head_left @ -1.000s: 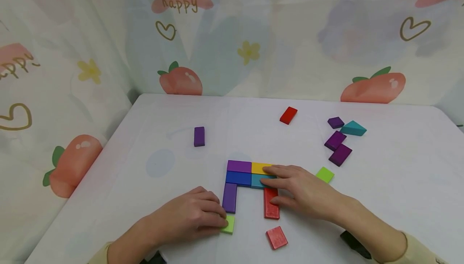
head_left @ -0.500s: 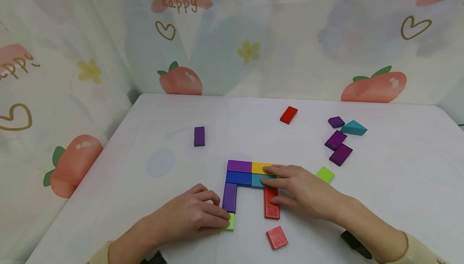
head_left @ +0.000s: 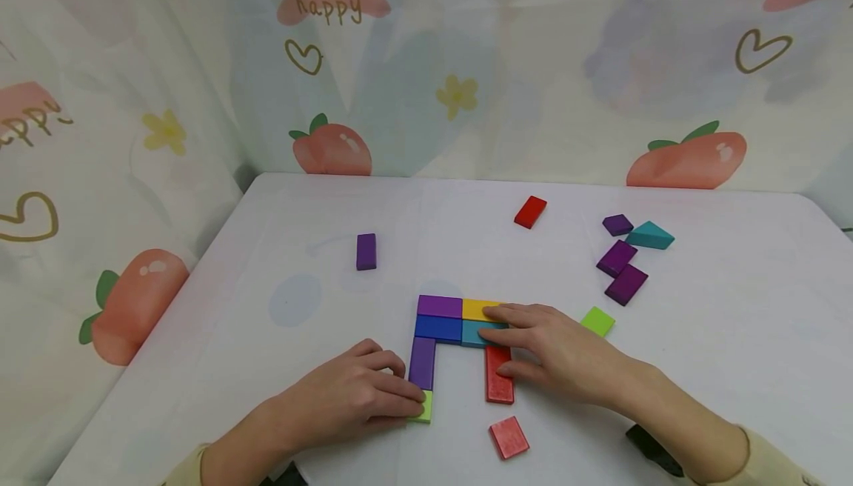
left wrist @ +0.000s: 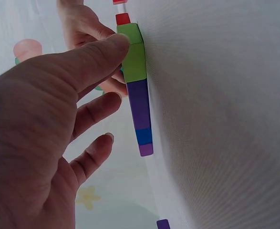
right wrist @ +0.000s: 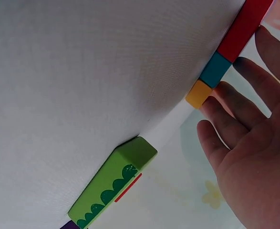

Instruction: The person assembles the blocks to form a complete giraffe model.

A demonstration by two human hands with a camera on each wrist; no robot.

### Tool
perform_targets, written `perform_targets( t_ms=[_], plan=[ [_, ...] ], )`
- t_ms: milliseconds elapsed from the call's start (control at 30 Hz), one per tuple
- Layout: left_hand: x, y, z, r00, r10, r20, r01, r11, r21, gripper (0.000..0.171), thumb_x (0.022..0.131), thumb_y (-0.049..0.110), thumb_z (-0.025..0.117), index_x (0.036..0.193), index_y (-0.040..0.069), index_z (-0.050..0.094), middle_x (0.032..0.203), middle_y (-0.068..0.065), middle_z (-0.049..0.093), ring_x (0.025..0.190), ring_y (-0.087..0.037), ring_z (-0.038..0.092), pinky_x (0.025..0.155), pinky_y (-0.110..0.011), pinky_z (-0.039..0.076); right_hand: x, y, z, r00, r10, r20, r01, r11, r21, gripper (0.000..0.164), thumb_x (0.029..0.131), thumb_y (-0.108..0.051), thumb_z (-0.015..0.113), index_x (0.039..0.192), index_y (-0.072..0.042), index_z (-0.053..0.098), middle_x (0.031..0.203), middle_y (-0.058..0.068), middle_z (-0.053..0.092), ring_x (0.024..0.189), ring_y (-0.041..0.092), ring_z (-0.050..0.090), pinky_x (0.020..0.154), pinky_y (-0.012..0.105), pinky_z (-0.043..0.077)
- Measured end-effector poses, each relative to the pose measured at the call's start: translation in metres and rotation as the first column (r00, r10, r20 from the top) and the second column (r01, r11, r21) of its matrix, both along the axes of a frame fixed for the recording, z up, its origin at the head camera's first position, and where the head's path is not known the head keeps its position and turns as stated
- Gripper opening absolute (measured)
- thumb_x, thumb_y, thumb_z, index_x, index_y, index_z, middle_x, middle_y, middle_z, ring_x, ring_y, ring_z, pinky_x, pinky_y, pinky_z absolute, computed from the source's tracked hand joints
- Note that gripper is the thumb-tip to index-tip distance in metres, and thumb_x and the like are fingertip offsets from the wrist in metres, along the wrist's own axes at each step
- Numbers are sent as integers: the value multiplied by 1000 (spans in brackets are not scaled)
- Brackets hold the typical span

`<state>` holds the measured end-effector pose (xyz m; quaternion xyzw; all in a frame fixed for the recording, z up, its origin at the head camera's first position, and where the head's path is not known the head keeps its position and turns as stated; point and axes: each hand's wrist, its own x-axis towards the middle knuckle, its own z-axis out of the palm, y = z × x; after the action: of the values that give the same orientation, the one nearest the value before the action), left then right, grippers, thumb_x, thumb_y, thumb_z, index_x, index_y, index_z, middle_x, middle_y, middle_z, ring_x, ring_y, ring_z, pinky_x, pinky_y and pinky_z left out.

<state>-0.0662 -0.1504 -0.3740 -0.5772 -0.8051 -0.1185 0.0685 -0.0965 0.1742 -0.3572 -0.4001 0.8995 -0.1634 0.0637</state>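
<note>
My left hand holds a light green block with its thumb and a finger at the lower left of a flat block arrangement. The green block touches the end of an upright purple block. Above that lie a blue block and a lighter purple block. My right hand rests straight fingertips on the yellow block, teal block and red block on the right side. Its palm side shows in the right wrist view.
A loose red square block lies in front. Another green block sits beyond my right hand. Purple blocks and a teal triangular block lie far right. A red block and a purple block lie toward the back.
My left hand has slid the light green block slightly away from me, up against the upright purple block. One left finger has lifted and bent. The right hand stays in place.
</note>
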Motion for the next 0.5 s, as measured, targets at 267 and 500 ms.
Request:
perform_targets(
  t_ms=[267,500],
  plan=[
    [1,1,0,1000,5,14,-5,1000,12,20,89,22,80,109,22,79,106,15,73,102,-6,59,91,-23,46,0,0,1,1000,4,5,-4,1000,-2,49,94,-36,73,139,-16,64,146,11,54,133,34,49,102,55,47],
    [2,1,1,999,15,38,-15,1000,2,22,89,22,80,110,21,79,106,15,73,103,-6,59,92,-23,46,1,0,1,1000,-4,0,4,1000,1,50,93,-34,74,139,-16,65,145,10,54,133,33,50,103,53,47]
  ],
)
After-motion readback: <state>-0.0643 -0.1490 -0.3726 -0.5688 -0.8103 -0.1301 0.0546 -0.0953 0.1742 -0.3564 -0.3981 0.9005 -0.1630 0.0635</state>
